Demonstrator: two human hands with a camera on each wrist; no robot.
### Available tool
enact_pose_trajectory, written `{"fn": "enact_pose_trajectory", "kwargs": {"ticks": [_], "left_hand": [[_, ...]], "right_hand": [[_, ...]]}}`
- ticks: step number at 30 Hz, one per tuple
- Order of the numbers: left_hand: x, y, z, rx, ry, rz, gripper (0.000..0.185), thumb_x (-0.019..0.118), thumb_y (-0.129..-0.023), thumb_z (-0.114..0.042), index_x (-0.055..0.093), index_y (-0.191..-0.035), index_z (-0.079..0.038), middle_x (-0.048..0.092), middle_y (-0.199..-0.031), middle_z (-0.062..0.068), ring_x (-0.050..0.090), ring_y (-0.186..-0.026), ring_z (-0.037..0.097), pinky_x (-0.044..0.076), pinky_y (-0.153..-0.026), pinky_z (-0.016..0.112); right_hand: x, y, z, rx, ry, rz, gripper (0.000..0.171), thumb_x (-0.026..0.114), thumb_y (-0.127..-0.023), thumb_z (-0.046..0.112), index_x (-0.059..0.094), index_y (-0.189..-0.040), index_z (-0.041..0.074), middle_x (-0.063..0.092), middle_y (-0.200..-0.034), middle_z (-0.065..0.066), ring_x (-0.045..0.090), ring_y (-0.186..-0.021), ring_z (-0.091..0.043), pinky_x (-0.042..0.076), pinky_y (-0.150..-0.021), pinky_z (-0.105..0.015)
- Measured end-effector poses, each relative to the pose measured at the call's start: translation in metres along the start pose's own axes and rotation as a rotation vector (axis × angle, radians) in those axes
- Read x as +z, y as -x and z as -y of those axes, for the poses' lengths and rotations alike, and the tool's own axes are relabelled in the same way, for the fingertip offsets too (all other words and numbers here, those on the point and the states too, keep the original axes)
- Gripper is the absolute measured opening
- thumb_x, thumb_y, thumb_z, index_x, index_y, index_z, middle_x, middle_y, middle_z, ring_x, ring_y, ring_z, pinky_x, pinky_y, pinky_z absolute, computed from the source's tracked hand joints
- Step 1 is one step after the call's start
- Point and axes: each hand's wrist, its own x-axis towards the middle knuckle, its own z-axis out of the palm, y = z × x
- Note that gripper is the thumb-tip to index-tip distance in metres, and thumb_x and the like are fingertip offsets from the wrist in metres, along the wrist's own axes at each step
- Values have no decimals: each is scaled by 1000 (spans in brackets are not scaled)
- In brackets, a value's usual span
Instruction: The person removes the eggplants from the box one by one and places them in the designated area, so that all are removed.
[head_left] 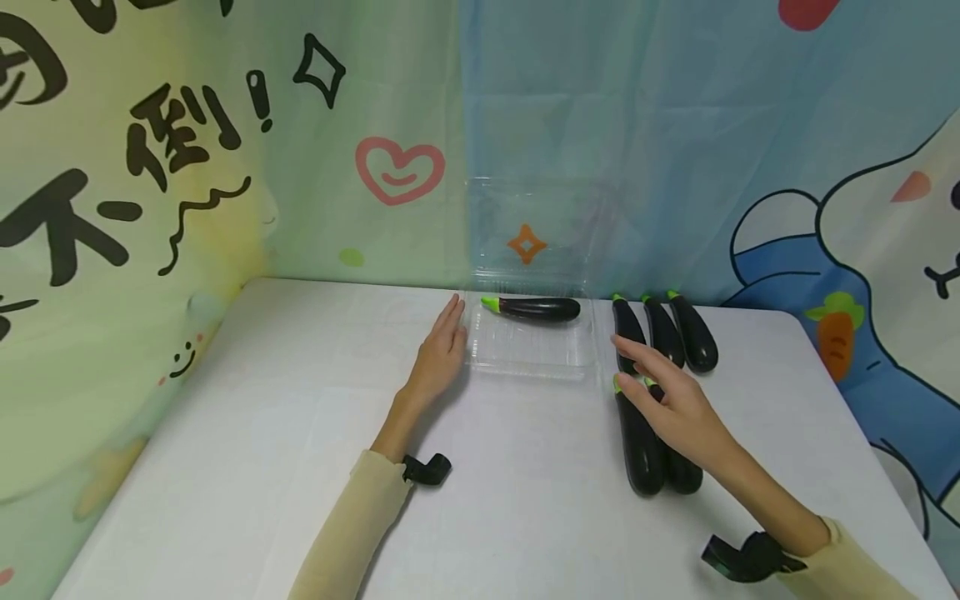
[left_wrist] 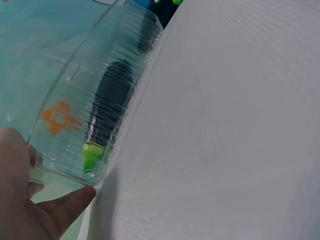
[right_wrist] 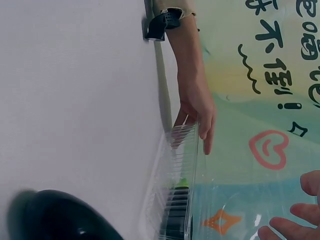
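A dark eggplant (head_left: 540,309) with a green stem end lies across the back part of a clear plastic clamshell box (head_left: 534,363), whose lid (head_left: 536,225) stands raised behind it. My left hand (head_left: 438,354) touches the box's left side, fingers straight; in the left wrist view its fingertips are at the box's corner. Over at the right, my right hand (head_left: 671,400) hovers above the loose eggplants with spread, slightly bent fingers and nothing in them. Beneath it are two front eggplants (head_left: 637,442), one partly hidden by the hand.
Three more eggplants (head_left: 695,333) lie side by side at the back right, close to the box. A white table (head_left: 510,500) carries everything. Directly behind its rear edge hangs a printed cloth (head_left: 405,100).
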Motion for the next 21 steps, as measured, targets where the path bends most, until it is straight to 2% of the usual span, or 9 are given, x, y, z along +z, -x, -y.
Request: {"fn": "enact_pose_trajectory", "kwargs": {"ticks": [4,9,13,21], "left_hand": [[0,0,-1,4,-11,-7,47,32,-99,-23,29,-145,-13,22,-154,-4,24,-140,12,27,-113,38],[0,0,-3,3,-16,-12,47,33,-98,-21,30,-144,-11,23,-154,-3,24,-140,13,27,-113,38],[0,0,-3,-3,-16,-12,47,33,-98,-20,29,-145,-12,23,-154,-3,24,-140,14,27,-114,38],[0,0,-3,-10,-11,-8,47,32,-99,-21,29,-145,-12,22,-154,-4,23,-141,12,25,-114,35]], "right_hand": [[1,-6,2,7,-15,20,49,51,-94,23,37,-141,22,42,-142,-9,47,-122,-34,48,-85,-58],[5,-15,6,0,6,40,50,52,-94,26,37,-141,21,41,-143,-6,45,-126,-28,44,-96,-50],[8,-22,8,-15,7,68,52,54,-92,28,37,-141,22,42,-143,-7,44,-127,-28,41,-99,-50],[13,-47,10,-106,9,168,49,57,-91,29,44,-137,20,45,-141,-4,39,-132,-24,39,-102,-51]]}}
